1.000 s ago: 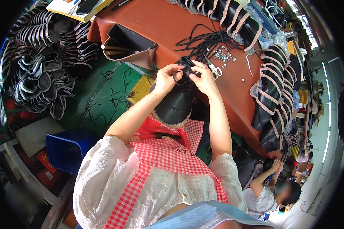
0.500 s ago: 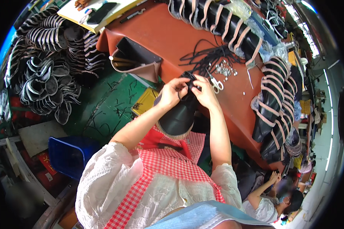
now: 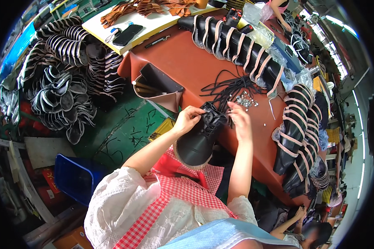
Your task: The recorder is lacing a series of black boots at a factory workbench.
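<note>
Both my hands, left (image 3: 188,119) and right (image 3: 240,123), pinched thin black laces atop the black leather shoe upper (image 3: 199,139), its toe pointing toward me.

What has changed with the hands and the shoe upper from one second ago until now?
The right hand has moved away from the left hand, out to the right of the black shoe upper, apparently drawing a lace sideways. Before, both hands were close together on its laced part. The left hand still grips the upper over the lap. The loose laces and metal bits on the table are unchanged.
</note>
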Demonstrator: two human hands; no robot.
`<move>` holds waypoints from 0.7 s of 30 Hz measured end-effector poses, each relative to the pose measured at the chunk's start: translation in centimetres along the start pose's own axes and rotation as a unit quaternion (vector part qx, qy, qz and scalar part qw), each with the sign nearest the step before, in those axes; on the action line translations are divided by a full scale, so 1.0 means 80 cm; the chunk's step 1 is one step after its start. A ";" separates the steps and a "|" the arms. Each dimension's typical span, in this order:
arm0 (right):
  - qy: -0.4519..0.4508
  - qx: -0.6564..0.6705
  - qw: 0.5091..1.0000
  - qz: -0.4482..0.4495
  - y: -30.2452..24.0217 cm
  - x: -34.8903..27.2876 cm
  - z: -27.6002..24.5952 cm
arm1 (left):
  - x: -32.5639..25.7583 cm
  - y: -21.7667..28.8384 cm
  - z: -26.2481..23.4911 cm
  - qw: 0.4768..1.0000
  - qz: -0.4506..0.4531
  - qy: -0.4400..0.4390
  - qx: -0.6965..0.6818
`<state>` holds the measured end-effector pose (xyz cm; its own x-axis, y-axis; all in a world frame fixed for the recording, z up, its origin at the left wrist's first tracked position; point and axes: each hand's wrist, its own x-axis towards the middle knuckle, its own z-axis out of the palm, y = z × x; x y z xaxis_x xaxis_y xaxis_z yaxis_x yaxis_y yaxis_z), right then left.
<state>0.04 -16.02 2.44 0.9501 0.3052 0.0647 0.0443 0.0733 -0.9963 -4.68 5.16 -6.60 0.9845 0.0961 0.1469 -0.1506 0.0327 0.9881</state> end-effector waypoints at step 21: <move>-0.066 -0.457 0.877 -0.132 -0.035 -0.019 0.024 | 0.006 0.043 -0.002 0.991 -0.128 -0.021 -0.041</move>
<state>-2.13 -14.87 5.24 0.8282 0.5036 0.2459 0.5437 -0.6157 -0.5703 -4.74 5.44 -3.16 0.9941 0.0328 -0.1039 0.0987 0.1312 0.9864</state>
